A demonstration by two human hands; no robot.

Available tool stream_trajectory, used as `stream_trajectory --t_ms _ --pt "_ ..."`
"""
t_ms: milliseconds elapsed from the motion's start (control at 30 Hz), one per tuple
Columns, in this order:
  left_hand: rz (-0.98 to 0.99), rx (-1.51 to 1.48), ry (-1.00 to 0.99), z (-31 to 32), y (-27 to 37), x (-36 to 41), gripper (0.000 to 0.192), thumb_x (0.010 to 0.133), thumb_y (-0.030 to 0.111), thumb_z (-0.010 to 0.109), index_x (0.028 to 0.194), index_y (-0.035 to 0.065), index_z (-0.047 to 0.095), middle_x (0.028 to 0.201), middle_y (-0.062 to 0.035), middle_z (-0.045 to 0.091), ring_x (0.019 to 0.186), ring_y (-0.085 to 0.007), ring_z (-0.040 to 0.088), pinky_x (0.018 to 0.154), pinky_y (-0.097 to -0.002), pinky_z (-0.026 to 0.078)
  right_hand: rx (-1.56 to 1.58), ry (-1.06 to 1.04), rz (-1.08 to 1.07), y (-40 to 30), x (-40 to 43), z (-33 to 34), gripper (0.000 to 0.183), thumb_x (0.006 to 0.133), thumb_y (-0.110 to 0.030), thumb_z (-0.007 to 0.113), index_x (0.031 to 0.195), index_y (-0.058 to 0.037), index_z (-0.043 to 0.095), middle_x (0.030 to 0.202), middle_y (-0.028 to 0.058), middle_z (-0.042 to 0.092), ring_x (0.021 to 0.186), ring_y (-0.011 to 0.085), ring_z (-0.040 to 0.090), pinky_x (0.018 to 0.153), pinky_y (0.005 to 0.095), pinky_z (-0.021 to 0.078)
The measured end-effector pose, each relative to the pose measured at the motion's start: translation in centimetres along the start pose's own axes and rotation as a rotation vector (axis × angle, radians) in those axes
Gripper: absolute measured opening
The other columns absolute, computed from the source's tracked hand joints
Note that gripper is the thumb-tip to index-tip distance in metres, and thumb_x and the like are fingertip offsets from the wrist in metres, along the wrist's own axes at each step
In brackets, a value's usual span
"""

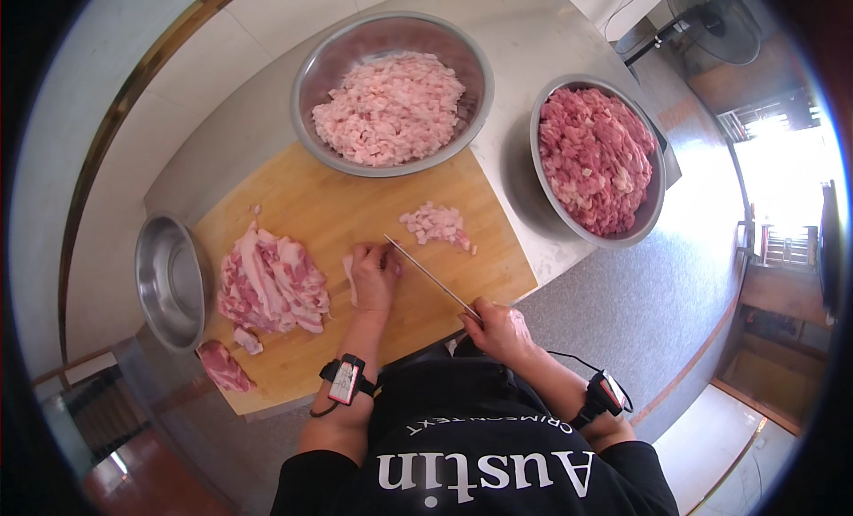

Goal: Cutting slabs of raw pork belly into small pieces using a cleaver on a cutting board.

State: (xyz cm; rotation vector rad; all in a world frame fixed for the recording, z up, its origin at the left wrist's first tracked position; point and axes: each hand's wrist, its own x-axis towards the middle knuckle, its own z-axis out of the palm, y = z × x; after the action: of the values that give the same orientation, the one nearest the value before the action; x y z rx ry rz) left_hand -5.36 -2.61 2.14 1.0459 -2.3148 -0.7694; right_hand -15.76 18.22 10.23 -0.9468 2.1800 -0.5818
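Note:
My right hand (496,326) grips the handle of a knife (430,274), whose thin blade slants up and left, its tip beside my left hand. My left hand (374,273) has its fingers curled down on a strip of fatty meat (351,276) on the wooden cutting board (360,203). A small heap of diced fat (438,224) lies right of the knife tip. On the board's left is a pile of sliced fatty meat (272,279), with a small piece (248,340) and a redder chunk of meat (225,367) below it.
A large metal bowl of diced fat (393,109) stands at the board's far edge. Another metal bowl, with red minced or chopped meat (595,159), stands at the right. An empty metal bowl (170,283) is at the left. A fan (713,21) stands beyond the table.

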Motion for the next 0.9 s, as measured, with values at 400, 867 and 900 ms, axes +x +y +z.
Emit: stream_trajectory --t_ms 400,867,900 --pt "-0.022 -0.08 0.064 -0.1 0.5 -0.6 0.015 0.076 0.0 0.065 0.09 0.0017 0.068 0.087 -0.0156 0.06 0.077 -0.0326 0.061 0.066 -0.0391 0.049 -0.155 0.005 0.006 -0.4 2.7 1.0 0.029 0.094 -0.028 0.049 0.09 0.001 0.049 0.074 0.0259 0.063 0.071 0.0451 0.063 0.065 0.0523 0.051" --pt "-0.113 -0.147 -0.071 -0.1 0.1 -0.8 0.01 0.075 -0.003 0.062 0.083 0.0015 0.066 0.083 -0.0145 0.061 0.073 -0.0303 0.062 0.066 -0.0368 0.05 -0.209 -0.14 -0.002 -1.8 3.4 0.7 0.027 0.093 -0.026 0.05 0.092 0.0006 0.049 0.075 0.0253 0.064 0.07 0.0436 0.064 0.065 0.0525 0.0506" --pt "-0.11 -0.146 -0.07 -0.1 0.0 -0.8 0.01 0.075 -0.003 0.062 0.083 0.0015 0.066 0.083 -0.0145 0.061 0.073 -0.0303 0.062 0.066 -0.0368 0.05 -0.21 -0.12 0.01 -1.8 3.9 1.0 0.027 0.093 -0.027 0.05 0.092 0.0006 0.049 0.076 0.0256 0.064 0.071 0.0437 0.064 0.065 0.0526 0.0506"
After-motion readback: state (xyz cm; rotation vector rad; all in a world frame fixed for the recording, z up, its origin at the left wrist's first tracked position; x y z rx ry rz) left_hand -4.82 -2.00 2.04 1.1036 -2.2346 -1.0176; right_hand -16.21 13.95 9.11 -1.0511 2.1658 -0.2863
